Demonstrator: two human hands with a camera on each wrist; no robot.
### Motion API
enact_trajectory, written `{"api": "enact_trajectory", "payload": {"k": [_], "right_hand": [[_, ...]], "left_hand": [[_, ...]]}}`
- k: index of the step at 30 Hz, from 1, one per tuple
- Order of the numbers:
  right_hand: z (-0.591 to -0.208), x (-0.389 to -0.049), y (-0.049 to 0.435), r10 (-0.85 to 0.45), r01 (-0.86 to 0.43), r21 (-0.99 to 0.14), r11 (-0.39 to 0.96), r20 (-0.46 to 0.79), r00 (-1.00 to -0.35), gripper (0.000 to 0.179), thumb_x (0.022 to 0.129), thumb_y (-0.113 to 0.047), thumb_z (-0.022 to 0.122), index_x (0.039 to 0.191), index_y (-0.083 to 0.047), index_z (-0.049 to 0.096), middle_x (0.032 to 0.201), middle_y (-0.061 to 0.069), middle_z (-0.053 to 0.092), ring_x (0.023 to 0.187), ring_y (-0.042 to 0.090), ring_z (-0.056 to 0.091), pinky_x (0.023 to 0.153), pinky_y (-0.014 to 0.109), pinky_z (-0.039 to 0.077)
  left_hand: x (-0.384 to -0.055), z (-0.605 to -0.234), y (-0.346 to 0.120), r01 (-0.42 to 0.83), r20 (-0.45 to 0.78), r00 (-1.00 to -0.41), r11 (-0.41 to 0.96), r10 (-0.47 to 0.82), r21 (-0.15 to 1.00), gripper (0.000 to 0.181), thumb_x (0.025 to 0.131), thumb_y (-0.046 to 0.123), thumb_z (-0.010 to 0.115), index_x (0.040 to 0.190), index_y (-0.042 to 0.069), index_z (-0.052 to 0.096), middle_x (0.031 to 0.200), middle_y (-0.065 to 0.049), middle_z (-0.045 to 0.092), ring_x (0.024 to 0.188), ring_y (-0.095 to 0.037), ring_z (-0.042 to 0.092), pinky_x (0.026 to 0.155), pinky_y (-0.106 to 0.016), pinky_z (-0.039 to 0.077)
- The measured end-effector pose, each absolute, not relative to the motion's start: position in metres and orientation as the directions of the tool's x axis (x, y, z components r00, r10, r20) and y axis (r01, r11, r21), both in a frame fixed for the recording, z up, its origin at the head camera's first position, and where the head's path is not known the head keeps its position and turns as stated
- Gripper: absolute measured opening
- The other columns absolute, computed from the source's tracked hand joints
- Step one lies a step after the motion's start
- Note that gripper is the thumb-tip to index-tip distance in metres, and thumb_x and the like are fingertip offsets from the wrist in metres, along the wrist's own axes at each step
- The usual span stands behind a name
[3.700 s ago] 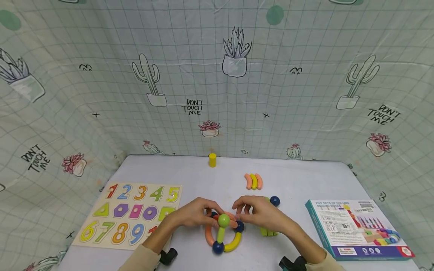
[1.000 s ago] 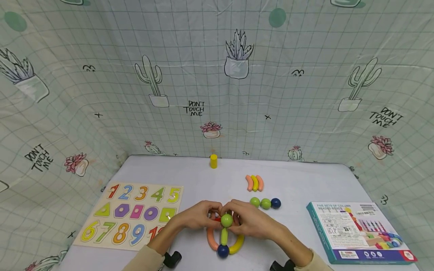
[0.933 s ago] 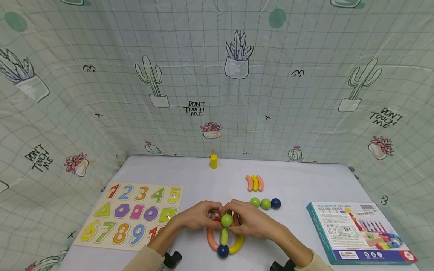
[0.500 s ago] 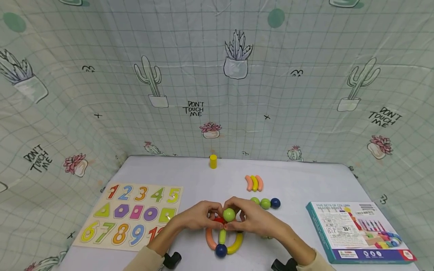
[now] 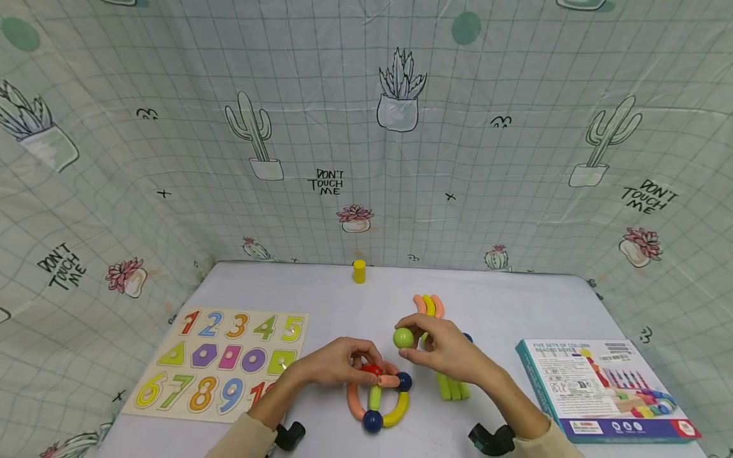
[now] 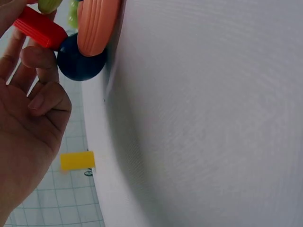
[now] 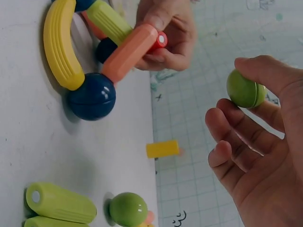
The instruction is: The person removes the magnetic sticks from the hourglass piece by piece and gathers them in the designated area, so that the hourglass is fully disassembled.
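Note:
My right hand point(image 5: 449, 348) pinches a light green ball point(image 5: 403, 338) between thumb and fingers, behind and right of a magnetic stick-and-ball structure. My left hand point(image 5: 340, 362) pinches a red stick point(image 6: 40, 27) at the structure's top; its magnetic end shows in the right wrist view. A straight coral stick point(image 7: 130, 53) and a light green stick point(image 5: 375, 399) slope up to that spot from navy balls. The base is a ring with a curved yellow stick point(image 7: 60, 45), a curved coral stick point(image 5: 354, 402), a front navy ball point(image 5: 373, 421) and a right navy ball point(image 7: 92, 96).
Light green sticks point(image 5: 452, 387) lie right of the structure. A spare green ball point(image 7: 128, 209) and navy ball point(image 5: 468, 337) are partly behind my right hand. Curved sticks point(image 5: 428, 305) and a yellow cylinder point(image 5: 359, 271) stand farther back. A puzzle board point(image 5: 212, 410) lies left, a box point(image 5: 607, 388) right.
The green ball has come off the structure's top; my right hand has carried it back and to the right. My left hand stays at the red stick.

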State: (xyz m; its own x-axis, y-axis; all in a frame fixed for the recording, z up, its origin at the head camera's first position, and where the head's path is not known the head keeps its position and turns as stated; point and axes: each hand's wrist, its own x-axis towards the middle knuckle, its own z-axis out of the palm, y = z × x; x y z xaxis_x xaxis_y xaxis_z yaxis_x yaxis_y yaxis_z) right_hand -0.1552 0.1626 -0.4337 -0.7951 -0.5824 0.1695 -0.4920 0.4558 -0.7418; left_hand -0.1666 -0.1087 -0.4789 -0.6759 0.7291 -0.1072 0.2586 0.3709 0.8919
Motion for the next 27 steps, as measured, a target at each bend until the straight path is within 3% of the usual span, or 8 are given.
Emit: {"api": "enact_trajectory", "payload": {"k": [7,13,19,23,27], "right_hand": [[-0.435,-0.159,0.169,-0.563,-0.487,-0.737,0.469,0.175,-0.808,0.035,0.092,-0.036,0.075,0.123,-0.026,0.062,0.099,-0.012,0.064,0.087,0.011,0.060,0.069,0.027,0.051],[-0.439,-0.170,0.173,-0.520,-0.512,-0.653,0.558,0.206,-0.829,0.036,0.090,-0.027,0.078,0.123,-0.020,0.065,0.099,-0.011,0.062,0.087,0.015,0.058,0.066,0.025,0.048],[-0.455,-0.183,0.175,-0.494,-0.476,-0.535,0.698,0.122,-0.861,0.038,0.088,-0.020,0.080,0.124,-0.014,0.068,0.113,-0.006,0.065,0.101,0.022,0.059,0.086,0.039,0.051],[-0.463,-0.187,0.175,-0.472,-0.443,-0.471,0.763,0.063,-0.879,0.039,0.086,-0.022,0.082,0.123,-0.015,0.071,0.116,-0.006,0.070,0.108,0.020,0.058,0.097,0.049,0.047],[-0.468,-0.190,0.173,-0.444,-0.421,-0.418,0.805,0.045,-0.895,0.039,0.083,-0.025,0.083,0.121,-0.020,0.073,0.112,-0.010,0.071,0.104,0.016,0.055,0.096,0.054,0.044]], "left_hand": [[-0.167,-0.476,-0.109,0.324,-0.104,-0.665,0.411,0.740,0.852,0.015,0.095,0.033,0.071,0.106,0.022,0.072,0.105,0.014,0.071,0.074,-0.009,0.051,0.066,-0.021,0.041],[-0.167,-0.473,-0.109,0.303,-0.148,-0.650,0.433,0.745,0.849,0.019,0.090,0.031,0.077,0.108,0.025,0.073,0.097,0.012,0.067,0.061,-0.008,0.046,0.058,-0.021,0.036],[-0.167,-0.473,-0.110,0.291,-0.166,-0.640,0.437,0.750,0.851,0.025,0.088,0.028,0.079,0.111,0.023,0.073,0.082,0.008,0.056,0.057,-0.008,0.042,0.056,-0.021,0.033],[-0.167,-0.475,-0.111,0.301,-0.150,-0.633,0.420,0.760,0.856,0.025,0.089,0.030,0.078,0.112,0.024,0.072,0.089,0.011,0.062,0.059,-0.008,0.043,0.057,-0.021,0.034],[-0.167,-0.475,-0.111,0.311,-0.131,-0.627,0.401,0.768,0.862,0.025,0.090,0.031,0.077,0.114,0.023,0.072,0.101,0.013,0.067,0.061,-0.008,0.044,0.058,-0.020,0.035]]}}
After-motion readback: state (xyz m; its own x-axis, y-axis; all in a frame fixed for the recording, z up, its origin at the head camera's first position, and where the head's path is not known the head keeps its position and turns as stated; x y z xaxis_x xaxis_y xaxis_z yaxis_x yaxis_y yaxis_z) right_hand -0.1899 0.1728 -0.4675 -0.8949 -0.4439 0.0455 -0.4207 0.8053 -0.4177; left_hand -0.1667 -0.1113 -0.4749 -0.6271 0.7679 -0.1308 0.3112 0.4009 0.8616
